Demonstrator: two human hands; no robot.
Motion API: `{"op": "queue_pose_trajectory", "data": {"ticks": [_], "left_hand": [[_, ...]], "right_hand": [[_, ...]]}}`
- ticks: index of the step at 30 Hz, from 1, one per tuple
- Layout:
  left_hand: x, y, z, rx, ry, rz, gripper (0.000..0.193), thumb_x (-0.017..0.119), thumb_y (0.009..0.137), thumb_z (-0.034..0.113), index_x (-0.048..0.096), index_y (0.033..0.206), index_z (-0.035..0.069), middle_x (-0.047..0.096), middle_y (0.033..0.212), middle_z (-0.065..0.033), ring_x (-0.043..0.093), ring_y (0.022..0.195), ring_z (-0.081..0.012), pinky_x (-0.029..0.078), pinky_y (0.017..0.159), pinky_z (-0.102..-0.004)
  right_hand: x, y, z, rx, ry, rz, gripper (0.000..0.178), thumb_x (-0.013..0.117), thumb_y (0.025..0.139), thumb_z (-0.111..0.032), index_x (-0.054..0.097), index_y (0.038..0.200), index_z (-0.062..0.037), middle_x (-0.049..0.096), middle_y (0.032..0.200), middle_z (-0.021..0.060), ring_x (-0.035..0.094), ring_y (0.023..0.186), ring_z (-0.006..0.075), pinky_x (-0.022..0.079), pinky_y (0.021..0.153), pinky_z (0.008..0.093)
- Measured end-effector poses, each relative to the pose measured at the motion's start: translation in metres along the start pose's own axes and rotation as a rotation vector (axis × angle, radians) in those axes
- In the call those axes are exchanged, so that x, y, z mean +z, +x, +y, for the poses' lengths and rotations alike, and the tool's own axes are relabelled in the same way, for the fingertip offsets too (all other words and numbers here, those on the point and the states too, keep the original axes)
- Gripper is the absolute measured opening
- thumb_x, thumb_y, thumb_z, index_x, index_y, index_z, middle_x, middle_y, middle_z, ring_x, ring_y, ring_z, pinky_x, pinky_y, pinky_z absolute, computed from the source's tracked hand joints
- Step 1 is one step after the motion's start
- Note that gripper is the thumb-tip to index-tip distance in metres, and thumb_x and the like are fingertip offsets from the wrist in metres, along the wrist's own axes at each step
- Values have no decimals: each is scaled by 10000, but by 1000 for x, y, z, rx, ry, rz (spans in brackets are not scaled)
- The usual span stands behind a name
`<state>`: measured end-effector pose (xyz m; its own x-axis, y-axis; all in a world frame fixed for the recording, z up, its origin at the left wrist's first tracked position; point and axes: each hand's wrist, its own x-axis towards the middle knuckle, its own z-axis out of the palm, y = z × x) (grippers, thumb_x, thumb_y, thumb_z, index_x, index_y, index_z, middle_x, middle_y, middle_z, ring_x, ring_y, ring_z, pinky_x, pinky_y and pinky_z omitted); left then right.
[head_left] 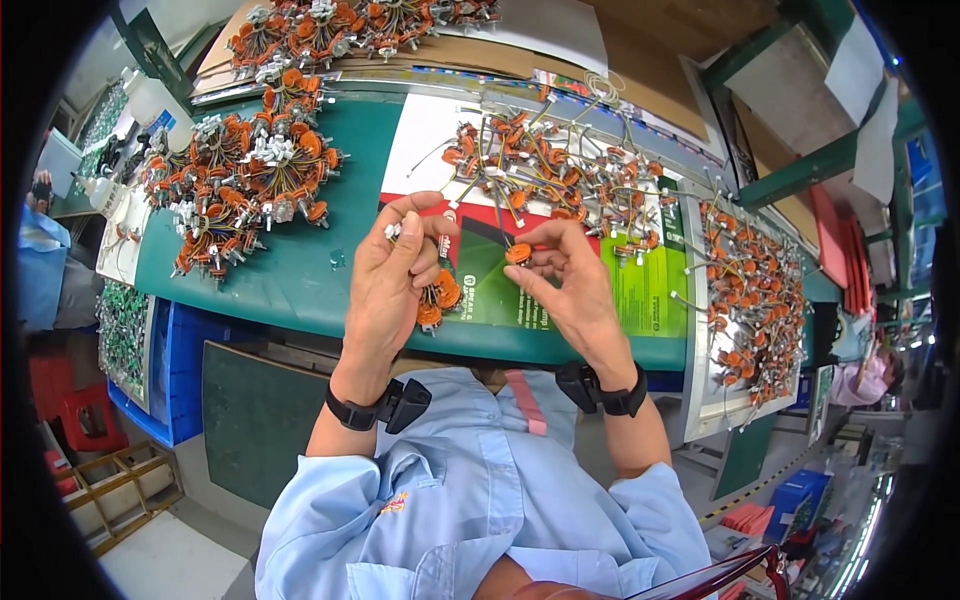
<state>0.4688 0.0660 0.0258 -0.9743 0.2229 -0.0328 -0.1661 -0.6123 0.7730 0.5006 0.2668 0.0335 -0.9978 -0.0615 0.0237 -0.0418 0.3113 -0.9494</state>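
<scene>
Pinching a single orange-capped component [518, 254] between thumb and bent fingers, the right hand [575, 285] hangs over the near half of the green worktable [365, 150], in front of the person's chest. From where I stand, what matters is the short gap across to the left hand [383, 275]: that hand is curled, thumb pressed toward the forefinger, with a white plug [393, 232] poking out near the thumb and a small cluster of orange-capped parts [440, 292] hanging below the curled fingers. The single piece lies to the right of that cluster and a little farther from the body, near it but apart. Its dark lead runs up and away from the cap, toward the far side of the table, so its long axis points roughly away from the person rather than across to the left hand. The right hand is plainly the nearer one, since it has the piece in its grip. Whether the plug and the cluster share the same wires I cannot tell, because the fingers cover what lies between. Beyond both hands spreads a loose heap of wired components [580, 165]; a heap of bundled ones [265, 165] sits to the left, and more fill a white tray [694, 335] at the right.
</scene>
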Motion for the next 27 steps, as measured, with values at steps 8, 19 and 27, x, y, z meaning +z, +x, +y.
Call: {"op": "queue_pose_trajectory", "data": {"ticks": [8, 19, 27], "left_hand": [[1, 2, -6, -22, -13, -56, 346, 487, 1011, 202, 467, 1268, -29, 602, 970, -51, 327, 625, -16, 292, 526, -162], [1, 0, -5, -44, 22, -44, 372, 541, 990, 217, 484, 1284, -4, 550, 887, -15, 314, 580, 5, 282, 499, -156], [4, 1, -8, -110, 87, -26, 415, 588, 964, 198, 476, 1316, 8, 547, 871, -20, 335, 580, 7, 280, 488, -156]], "right_hand": [[-1, -10, -4, 1, 66, 78, 546, 752, 761, 26, 414, 1185, -35, 560, 1039, 97, 571, 910, 118, 482, 755, 237], [1, -14, -8, -9, 8, 97, 562, 769, 741, 21, 433, 1189, -29, 572, 1038, 90, 563, 882, 110, 475, 744, 231], [5, -15, -7, -73, -55, 111, 579, 779, 727, 20, 445, 1198, -22, 576, 1028, 74, 558, 875, 105, 465, 752, 231]]}}
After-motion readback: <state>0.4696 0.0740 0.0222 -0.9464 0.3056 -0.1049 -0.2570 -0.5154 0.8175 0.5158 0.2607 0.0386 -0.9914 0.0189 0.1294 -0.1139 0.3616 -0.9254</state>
